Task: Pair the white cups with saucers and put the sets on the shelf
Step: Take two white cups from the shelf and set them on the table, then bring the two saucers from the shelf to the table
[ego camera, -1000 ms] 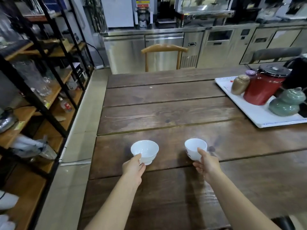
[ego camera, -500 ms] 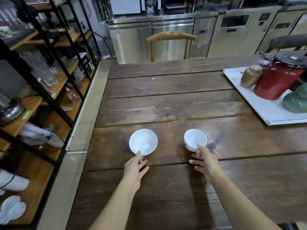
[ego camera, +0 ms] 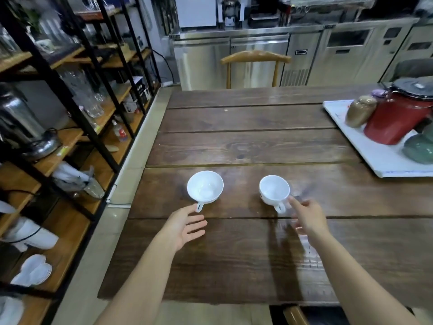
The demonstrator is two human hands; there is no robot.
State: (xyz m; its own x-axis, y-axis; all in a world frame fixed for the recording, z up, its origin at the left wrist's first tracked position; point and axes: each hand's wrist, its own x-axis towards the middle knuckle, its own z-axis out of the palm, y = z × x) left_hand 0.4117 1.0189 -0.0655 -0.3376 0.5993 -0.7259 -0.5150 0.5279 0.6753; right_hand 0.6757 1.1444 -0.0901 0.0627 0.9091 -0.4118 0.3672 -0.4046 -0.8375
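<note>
Two white cups upright on the dark plank counter (ego camera: 246,146), both empty, no saucer under either. Left cup (ego camera: 205,186) sits at about 11 o'clock from the left hand (ego camera: 185,227), handle pointing back toward the wearer at 6 o'clock. Right cup (ego camera: 274,190) stands well apart from the first, at its 3 o'clock, handle angled to 5 o'clock; a small dark mark shows on its left wall. Left hand released, palm turned inward, fingers (ego camera: 198,225) loosely spread; the thumb tip lies right at the left cup's handle, contact or a hair's gap, cannot tell which. Right hand (ego camera: 309,219) also released, holding nothing, fingers motion-blurred; the forefinger points toward 10 o'clock and ends just beside the right cup's handle. Shelf rack (ego camera: 77,113) of black frame and wooden boards runs along the 9 o'clock side of the counter; on its lowest visible board, white saucers (ego camera: 32,270) lie overlapping at roughly 8 o'clock from the hands. Higher boards carry glassware and a metal kettle. At 2 o'clock on the counter, a white tray (ego camera: 375,158) holds a red pot (ego camera: 396,118), a brown jar and a green lidded pot. Wooden chair (ego camera: 255,58) at the far edge, 12 o'clock.
</note>
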